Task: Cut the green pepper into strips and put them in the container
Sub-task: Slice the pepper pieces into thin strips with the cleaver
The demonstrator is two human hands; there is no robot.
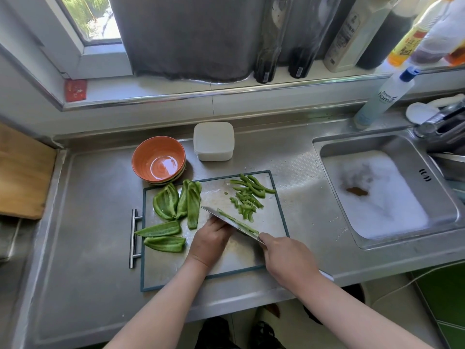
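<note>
Head view, single frame.

Cutting board [176, 270] lies on the steel counter, its handle to the left. We log three groups of green pepper on it:
- uncut pieces [176, 201] at upper left, with two more near the handle, parked well apart from the blade, presumably as the queue;
- cut strips [247, 195] heaped at upper right, on the far side of the blade, so finished work does not mix with stock;
- one strip [237, 224] lying against the blade's right face.

Right hand [286, 258] is wrapped round the handle of the knife [221, 219], blade angled across mid-board.

Left hand [210, 241] sits just left of the blade, fingers tucked under, knuckles toward the steel, which we read as a guard and guide. What it presses is hidden, so we cannot tell its hold.

The white container [214, 141] stands behind the board beside an orange bowl [158, 157], apparently lidded. No strips are in it. We judge the task mid-slicing, with the transfer not yet begun.
</note>
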